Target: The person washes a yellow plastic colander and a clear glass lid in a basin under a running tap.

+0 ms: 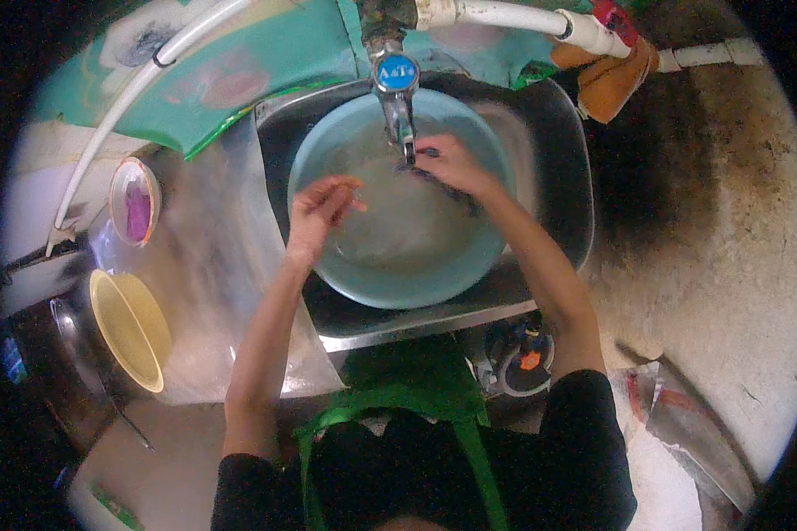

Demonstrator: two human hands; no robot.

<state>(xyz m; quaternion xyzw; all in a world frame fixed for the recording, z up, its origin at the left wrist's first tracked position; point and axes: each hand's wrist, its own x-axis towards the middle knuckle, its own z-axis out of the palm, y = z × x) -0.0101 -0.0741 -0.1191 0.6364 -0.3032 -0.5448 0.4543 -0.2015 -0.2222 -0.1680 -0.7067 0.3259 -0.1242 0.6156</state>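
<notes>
A round light-blue plastic basin sits inside a metal sink and holds cloudy water. My left hand is over the basin's left side, its fingers bent together; blur hides whether anything small is between them. My right hand reaches over the right part of the basin, its fingers beside the spout of a chrome tap with a round blue cap. Something dark shows at the right fingers, too blurred to name or to tell whether it is held.
Left of the sink, a metal drainboard bears a yellow plastic basin and a white bowl with something purple inside. White pipes run behind the tap. An orange-brown cloth hangs at the back right.
</notes>
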